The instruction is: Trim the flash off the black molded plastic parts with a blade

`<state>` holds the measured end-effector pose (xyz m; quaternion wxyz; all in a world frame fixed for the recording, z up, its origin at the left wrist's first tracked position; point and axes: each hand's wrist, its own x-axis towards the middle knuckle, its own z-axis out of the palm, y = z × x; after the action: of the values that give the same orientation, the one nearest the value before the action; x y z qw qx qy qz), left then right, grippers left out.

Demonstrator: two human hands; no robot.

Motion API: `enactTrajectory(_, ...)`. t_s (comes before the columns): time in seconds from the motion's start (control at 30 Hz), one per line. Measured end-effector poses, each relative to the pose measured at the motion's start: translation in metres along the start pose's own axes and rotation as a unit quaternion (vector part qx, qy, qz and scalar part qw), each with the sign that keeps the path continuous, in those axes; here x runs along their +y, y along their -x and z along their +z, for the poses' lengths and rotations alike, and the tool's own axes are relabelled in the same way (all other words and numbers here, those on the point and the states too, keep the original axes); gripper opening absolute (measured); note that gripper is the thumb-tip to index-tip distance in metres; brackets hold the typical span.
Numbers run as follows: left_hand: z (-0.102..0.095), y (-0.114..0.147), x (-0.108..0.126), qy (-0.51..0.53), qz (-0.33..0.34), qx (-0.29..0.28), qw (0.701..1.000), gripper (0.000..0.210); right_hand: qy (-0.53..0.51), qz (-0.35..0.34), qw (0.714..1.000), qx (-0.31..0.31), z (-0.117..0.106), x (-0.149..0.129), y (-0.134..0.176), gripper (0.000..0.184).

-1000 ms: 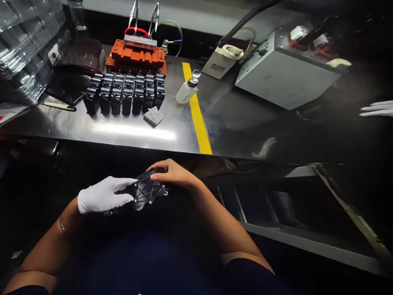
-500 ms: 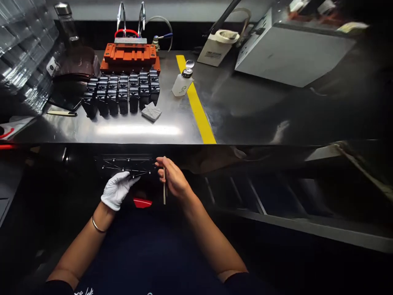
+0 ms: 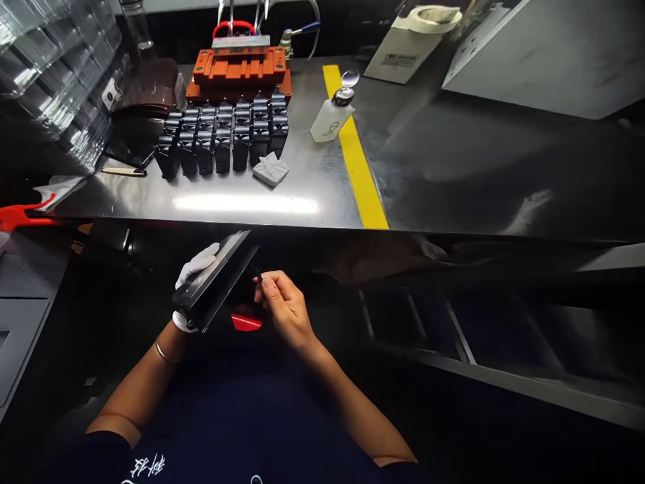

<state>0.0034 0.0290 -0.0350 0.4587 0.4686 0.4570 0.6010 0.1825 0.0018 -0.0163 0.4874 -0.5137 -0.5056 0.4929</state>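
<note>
My left hand (image 3: 197, 263), in a white glove, is closed around a black plastic panel-like part (image 3: 216, 279) below the bench edge. The part is tilted, its two long walls running up to the right, and it covers most of the glove. My bare right hand (image 3: 286, 306) is closed in a pinch just right of the part. A thin tool with a dark tip (image 3: 258, 273) pokes from the fingertips towards the part; its shaft is hidden by the hand. Whether the tip touches the part I cannot tell.
On the metal bench (image 3: 242, 205) stand rows of black parts (image 3: 222, 138), a folded white cloth (image 3: 271, 169), a pump bottle (image 3: 330, 117) and an orange fixture (image 3: 240, 70). Yellow tape (image 3: 360, 168) crosses it. Clear plastic trays (image 3: 55, 74) are stacked left; a grey box (image 3: 544, 60) stands right.
The black part has turned from lying flat to steeply tilted in my left hand. My right fingers have closed into a pinch, and the pale stick that hung from them no longer shows. The view has shifted.
</note>
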Motion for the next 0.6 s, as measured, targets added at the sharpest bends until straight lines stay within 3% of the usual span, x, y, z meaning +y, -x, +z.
enactTrajectory(0.17,0.005,0.006,0.003,0.003,0.094,-0.003,0.996,0.036,-0.030,-0.044,0.998,-0.025,0.012,-0.006,0.010,0.016)
enactTrajectory(0.4,0.010,0.009,0.016,-0.013,0.112,0.023,0.993,0.030,0.000,-0.067,0.997,0.034,0.010,-0.003,-0.001,0.011)
enactTrajectory(0.6,0.006,0.009,0.009,-0.015,0.166,0.014,0.986,0.026,0.007,-0.088,0.995,0.055,0.010,0.000,-0.007,0.008)
